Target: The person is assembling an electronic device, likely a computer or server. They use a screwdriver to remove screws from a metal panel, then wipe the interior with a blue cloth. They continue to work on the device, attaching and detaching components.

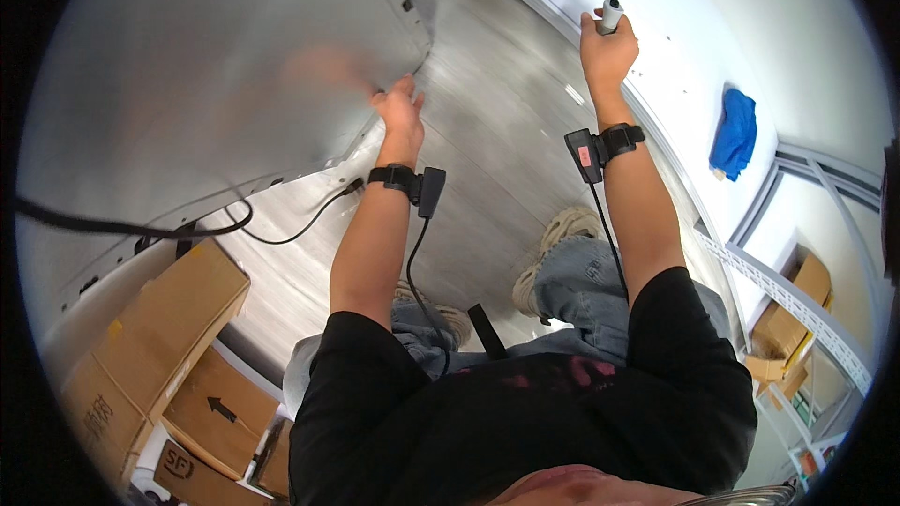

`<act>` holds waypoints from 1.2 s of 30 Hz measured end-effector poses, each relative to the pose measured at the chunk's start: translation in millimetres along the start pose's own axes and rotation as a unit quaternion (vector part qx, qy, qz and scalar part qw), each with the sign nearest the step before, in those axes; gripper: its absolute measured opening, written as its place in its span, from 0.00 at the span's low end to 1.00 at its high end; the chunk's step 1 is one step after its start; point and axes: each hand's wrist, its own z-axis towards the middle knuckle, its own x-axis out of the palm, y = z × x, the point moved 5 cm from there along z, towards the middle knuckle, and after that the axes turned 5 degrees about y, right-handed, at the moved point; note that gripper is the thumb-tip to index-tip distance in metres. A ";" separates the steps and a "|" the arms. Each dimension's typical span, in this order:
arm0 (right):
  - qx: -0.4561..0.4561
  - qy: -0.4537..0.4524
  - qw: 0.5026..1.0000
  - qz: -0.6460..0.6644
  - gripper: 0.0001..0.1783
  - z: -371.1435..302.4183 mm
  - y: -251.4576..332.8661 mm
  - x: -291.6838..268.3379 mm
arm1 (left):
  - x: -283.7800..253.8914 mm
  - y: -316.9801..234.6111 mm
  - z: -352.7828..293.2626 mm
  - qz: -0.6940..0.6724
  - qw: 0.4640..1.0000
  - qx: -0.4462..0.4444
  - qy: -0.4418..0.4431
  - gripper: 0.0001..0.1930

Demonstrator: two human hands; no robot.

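Observation:
My right hand point(609, 49) is closed round the pale grey handle of a screwdriver point(612, 13). Its dark shaft points up and away, beside a white wall panel. At the front edge of a large, shiny grey metal cabinet point(234, 66), my left hand point(400, 112) grips the panel's edge, with the thumb on the outer side and some fingers partly hidden. The cabinet's surface gives a blurred reflection of the hand. Both wrists wear black straps with small black boxes and cables.
Cardboard boxes point(169, 319) are stacked at lower left. A black cable point(131, 225) loops past the cabinet, its plug point(352, 186) near the floor. A blue cloth point(735, 134) lies on the white surface at right. Beyond are a metal frame point(787, 290) and another carton point(792, 309).

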 end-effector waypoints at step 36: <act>0.024 0.325 0.833 0.448 0.14 -25.5 198.5 93.8 | -30.2 -86.7 -60.2 -0.025 0.983 -0.094 0.154 0.23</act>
